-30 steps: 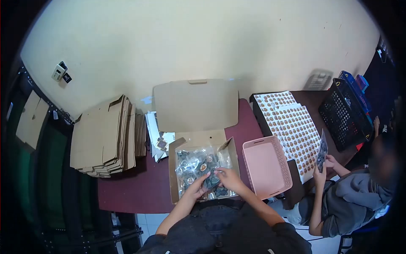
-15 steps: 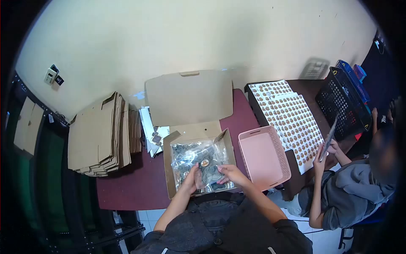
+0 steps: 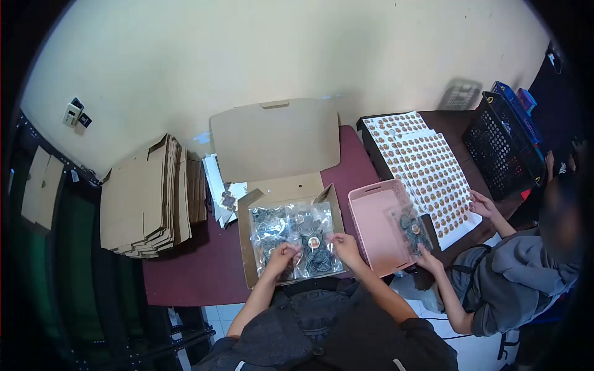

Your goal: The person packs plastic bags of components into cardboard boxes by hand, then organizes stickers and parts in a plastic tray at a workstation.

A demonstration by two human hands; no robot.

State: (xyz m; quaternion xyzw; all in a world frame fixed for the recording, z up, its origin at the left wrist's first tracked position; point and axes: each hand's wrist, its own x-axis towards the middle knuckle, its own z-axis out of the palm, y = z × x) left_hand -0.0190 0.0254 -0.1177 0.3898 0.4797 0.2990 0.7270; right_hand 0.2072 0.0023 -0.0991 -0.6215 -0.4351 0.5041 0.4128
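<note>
A cardboard box (image 3: 249, 267) with its lid raised stands in front of me. Inside lie clear plastic bags (image 3: 267, 224) of dark grey-green coils. On the box's right side, a clear plastic bag (image 3: 317, 260) with a round orange-and-white sticker lies nearly flat. My left hand (image 3: 281, 260) pinches that bag's left edge. At its right edge are the closed fingers of my right hand (image 3: 344, 247), near the box's right wall. Beside the box, a pink basket (image 3: 378, 232) has a similar bag (image 3: 413, 230) over its right side, held by a co-worker's hand (image 3: 428, 260).
Folded cardboard boxes (image 3: 139, 201) are stacked at left, with white pieces (image 3: 213, 179) beside them. Sheets of round stickers (image 3: 433, 176) cover the right table, where the co-worker's other hand (image 3: 484, 204) touches them. A black crate (image 3: 504, 145) stands behind.
The bag between my hands has gone from tilted to nearly flat in the box, and my hands have spread apart. The co-worker has brought a bag to the basket and reached toward the stickers.
</note>
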